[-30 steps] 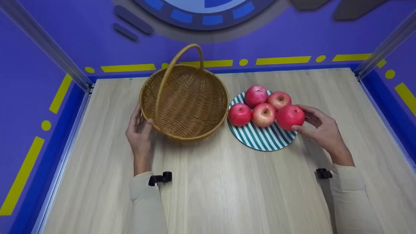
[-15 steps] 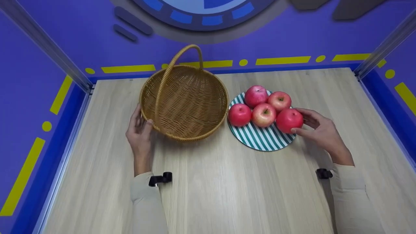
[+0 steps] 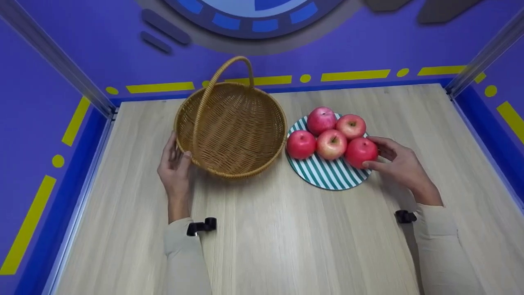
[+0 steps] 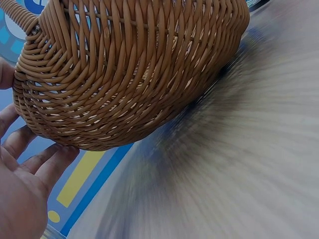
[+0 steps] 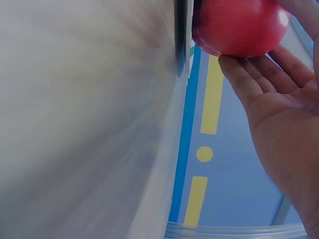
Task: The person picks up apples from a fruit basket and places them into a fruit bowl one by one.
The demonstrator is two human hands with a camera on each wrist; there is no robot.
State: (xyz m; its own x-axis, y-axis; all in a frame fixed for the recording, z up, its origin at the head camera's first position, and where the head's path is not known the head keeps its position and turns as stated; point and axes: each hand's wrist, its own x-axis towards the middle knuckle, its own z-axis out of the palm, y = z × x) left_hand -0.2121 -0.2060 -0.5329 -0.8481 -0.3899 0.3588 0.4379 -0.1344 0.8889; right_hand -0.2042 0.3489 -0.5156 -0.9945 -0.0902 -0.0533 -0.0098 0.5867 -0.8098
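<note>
A brown wicker basket (image 3: 235,135) with a tall hoop handle sits at the left of the table, its inside bare. My left hand (image 3: 175,178) holds its left side, thumb at the rim and fingers against the outer weave (image 4: 124,74). To the right lies a round plate (image 3: 327,176) with green and white stripes, bearing several red apples (image 3: 331,144). The rightmost apple (image 3: 362,153) is between the thumb and fingers of my right hand (image 3: 405,170). In the right wrist view this apple (image 5: 239,25) appears at the plate's edge, fingertips touching its side.
The pale wooden table (image 3: 262,229) is bounded by a blue-purple back wall (image 3: 286,61) and side walls with yellow marks. Black wrist mounts (image 3: 202,226) are on both sleeves. The basket's right rim is close to the plate's left edge.
My right hand has brought its apple slightly down and left, onto the plate beside the other apples. My left hand and the basket have stayed in place.
</note>
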